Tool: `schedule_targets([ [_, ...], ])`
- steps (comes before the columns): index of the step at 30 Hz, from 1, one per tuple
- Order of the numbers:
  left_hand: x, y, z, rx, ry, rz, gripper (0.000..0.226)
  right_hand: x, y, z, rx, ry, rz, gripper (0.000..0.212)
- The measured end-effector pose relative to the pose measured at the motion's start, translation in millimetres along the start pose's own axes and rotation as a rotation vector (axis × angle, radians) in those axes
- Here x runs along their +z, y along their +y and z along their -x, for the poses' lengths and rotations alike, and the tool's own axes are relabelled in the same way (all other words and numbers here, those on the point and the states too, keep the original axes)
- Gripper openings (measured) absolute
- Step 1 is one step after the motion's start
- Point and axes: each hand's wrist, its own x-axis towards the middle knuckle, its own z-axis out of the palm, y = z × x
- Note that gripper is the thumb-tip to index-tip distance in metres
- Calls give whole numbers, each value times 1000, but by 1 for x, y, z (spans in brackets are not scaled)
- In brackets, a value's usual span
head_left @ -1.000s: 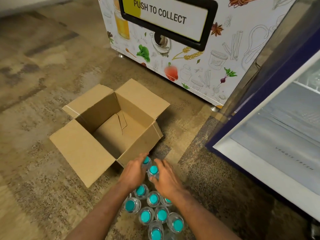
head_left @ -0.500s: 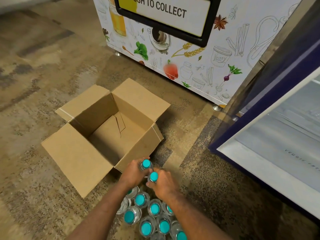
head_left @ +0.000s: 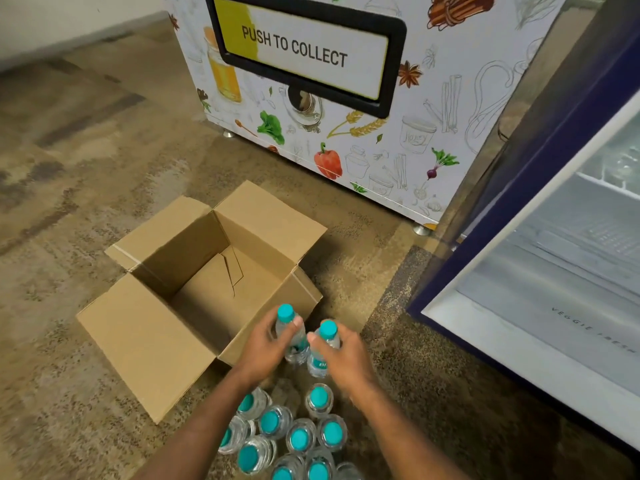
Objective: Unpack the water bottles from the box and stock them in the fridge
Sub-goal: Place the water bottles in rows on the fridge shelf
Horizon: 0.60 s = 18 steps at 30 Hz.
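An open cardboard box [head_left: 145, 344] lies on the floor with nothing inside it. Just in front of its near right corner, my left hand [head_left: 265, 351] grips a clear water bottle with a teal cap [head_left: 286, 313]. Beside it my right hand [head_left: 346, 358] grips a second teal-capped bottle [head_left: 327, 330]. Both bottles are upright and lifted above the floor. Several more teal-capped bottles [head_left: 299, 439] stand clustered on the floor below my hands. The open fridge [head_left: 571, 271] is at the right, with pale shelves inside.
A white vending cabinet [head_left: 381, 140] printed with food drawings and a "PUSH TO COLLECT" flap stands behind the box. The fridge's dark blue frame [head_left: 485, 244] runs diagonally on the right. Mottled brown floor [head_left: 86, 168] stretches to the left.
Both hands have risen with a bottle each, lifting them out of the cluster on the floor. The camera view has tilted up slightly.
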Motion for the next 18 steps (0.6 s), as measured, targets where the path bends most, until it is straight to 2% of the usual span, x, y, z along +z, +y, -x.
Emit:
schedule_targets([
  [2,4,25,-1,39,46,85,37,-20,-12,4,-7,32,-127,37],
  [5,16,60,-2,72,112,185,43,-49,-32,13,-58,113,-251,30],
  [9,42,110,0,140,166,237,30,-84,-54,28,-18,231,-395,36],
  [12,65,144,4,187,206,272,24,-110,-66,40,2,294,-475,17],
  [15,84,179,12,248,257,271,18,-137,-80,57,2,347,-552,15],
  [18,96,220,23,289,253,291,22,-164,-99,77,-1,402,-586,12],
])
